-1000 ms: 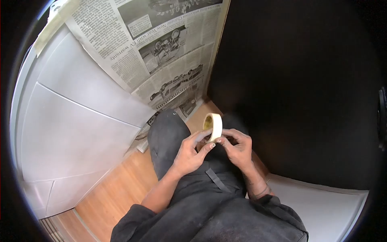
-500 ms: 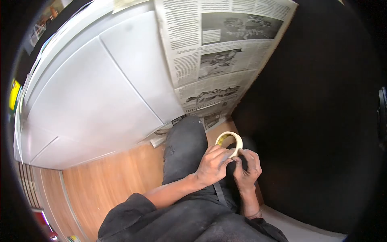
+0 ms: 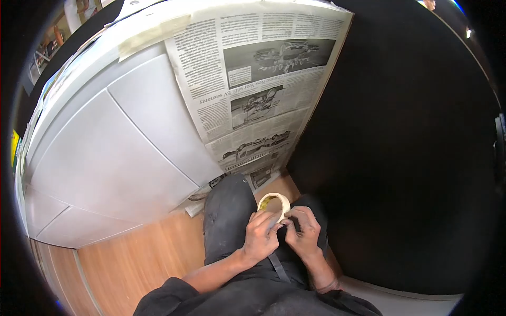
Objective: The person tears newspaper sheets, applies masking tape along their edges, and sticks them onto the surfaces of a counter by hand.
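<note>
A roll of masking tape (image 3: pixel 285 203), pale cream with a yellow inner core, is held up over my lap. My left hand (image 3: pixel 260 238) grips the roll at its lower left side, fingers curled round the rim. At its lower right, my right hand (image 3: pixel 303 230) pinches with thumb and fingertips close against the tape. The fingertips of both hands nearly meet below the roll. Whether a loose tape end is between them is too small to make out.
Ahead stands a white grooved panel (image 3: pixel 105 158). Newspaper sheets (image 3: pixel 211 116) cover its right part, with a masking tape strip (image 3: pixel 153 37) along the top. A black panel (image 3: pixel 400 158) rises close on the right. Wooden flooring (image 3: pixel 142 258) lies below, left of my knee (image 3: pixel 226 205).
The view has shifted, so more of the newspaper's top and the tape strip shows. Both hands stay together on the roll, with little change in grip.
</note>
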Action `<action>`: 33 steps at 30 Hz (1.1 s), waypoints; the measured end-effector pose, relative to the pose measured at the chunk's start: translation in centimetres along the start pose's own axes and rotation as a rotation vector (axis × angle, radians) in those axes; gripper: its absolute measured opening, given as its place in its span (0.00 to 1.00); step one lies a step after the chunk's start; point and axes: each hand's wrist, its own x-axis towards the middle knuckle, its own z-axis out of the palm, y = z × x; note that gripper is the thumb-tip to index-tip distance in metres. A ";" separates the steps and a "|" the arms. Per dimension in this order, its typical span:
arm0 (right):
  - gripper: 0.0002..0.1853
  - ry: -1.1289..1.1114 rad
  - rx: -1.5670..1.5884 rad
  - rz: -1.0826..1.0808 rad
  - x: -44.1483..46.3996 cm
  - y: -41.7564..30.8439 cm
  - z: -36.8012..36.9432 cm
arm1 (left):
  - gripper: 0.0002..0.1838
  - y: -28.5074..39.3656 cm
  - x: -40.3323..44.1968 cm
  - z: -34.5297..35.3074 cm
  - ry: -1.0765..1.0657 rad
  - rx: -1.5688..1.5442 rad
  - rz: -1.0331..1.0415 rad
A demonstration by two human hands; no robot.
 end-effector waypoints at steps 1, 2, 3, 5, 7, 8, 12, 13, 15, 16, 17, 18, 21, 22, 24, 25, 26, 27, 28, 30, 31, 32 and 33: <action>0.11 -0.016 0.016 -0.008 -0.2 0.4 0.1 | 0.19 -0.2 -0.1 0.0 -0.014 0.019 0.004; 0.11 -0.032 0.031 -0.013 -0.7 1.0 0.4 | 0.18 -0.2 -0.2 -0.2 -0.030 0.036 0.005; 0.11 -0.049 0.045 -0.023 -0.9 1.4 0.5 | 0.18 -0.3 -0.1 -0.2 -0.041 0.053 0.010; 0.11 -0.040 0.048 -0.002 -0.9 1.7 0.4 | 0.18 -0.3 -0.1 0.0 -0.032 0.018 -0.012; 0.11 0.017 0.049 -0.004 -0.9 1.8 0.4 | 0.18 -0.2 -0.3 0.2 -0.018 -0.001 -0.021; 0.11 0.027 0.027 0.007 -0.7 1.6 0.3 | 0.18 -0.2 -0.2 0.3 -0.005 -0.003 -0.017; 0.12 0.061 -0.006 0.019 -1.1 1.0 0.7 | 0.18 0.1 -0.1 0.3 -0.012 0.025 -0.033; 0.12 0.073 -0.006 0.009 -1.4 1.3 0.9 | 0.18 0.0 -0.1 0.3 -0.013 0.021 -0.027; 0.12 0.071 0.004 0.006 -1.8 1.4 1.1 | 0.17 -0.3 -0.2 0.4 -0.018 0.007 -0.015; 0.12 0.074 0.024 0.006 -2.0 1.6 1.1 | 0.17 -0.3 -0.1 0.3 -0.021 0.000 -0.015; 0.12 0.075 0.044 0.006 -1.9 1.7 1.0 | 0.18 -0.3 -0.1 0.4 -0.023 0.005 -0.011; 0.12 0.060 0.051 0.016 -1.6 1.7 0.9 | 0.18 -0.3 -0.1 0.4 -0.027 0.009 -0.007; 0.12 0.000 0.070 0.053 -1.2 1.7 0.6 | 0.17 -0.7 -0.2 0.5 -0.043 0.033 0.002; 0.12 -0.023 0.073 0.067 -1.3 2.0 0.7 | 0.17 -0.9 -0.3 0.5 -0.050 0.042 0.007; 0.11 -0.077 0.087 0.111 -1.2 2.0 0.4 | 0.17 -1.2 -0.7 0.5 -0.092 0.043 -0.025; 0.11 -0.082 0.085 0.074 -1.2 2.4 0.5 | 0.17 -1.4 -0.7 0.5 -0.111 0.045 -0.037; 0.11 -0.087 0.084 0.037 -1.5 2.9 0.7 | 0.17 -1.5 -0.9 0.4 -0.115 0.060 -0.034; 0.11 -0.088 0.080 -0.005 -1.6 3.4 0.8 | 0.17 -1.7 -0.9 0.5 -0.117 0.075 -0.026; 0.10 -0.109 0.070 0.015 -1.7 3.4 0.7 | 0.16 -1.8 -0.9 0.5 -0.125 0.085 -0.008; 0.10 -0.071 0.075 0.077 -1.9 4.2 0.6 | 0.16 -2.1 -0.6 0.9 -0.102 0.058 -0.019; 0.10 -0.035 0.091 0.130 -1.8 4.2 0.6 | 0.15 -2.1 -0.5 1.1 -0.106 0.033 -0.022; 0.11 0.076 0.149 0.191 -1.4 3.6 0.6 | 0.13 -1.9 -0.1 1.4 -0.079 0.009 0.002; 0.11 0.065 0.161 0.233 -1.1 3.6 0.3 | 0.13 -1.6 0.5 1.4 -0.084 0.011 0.043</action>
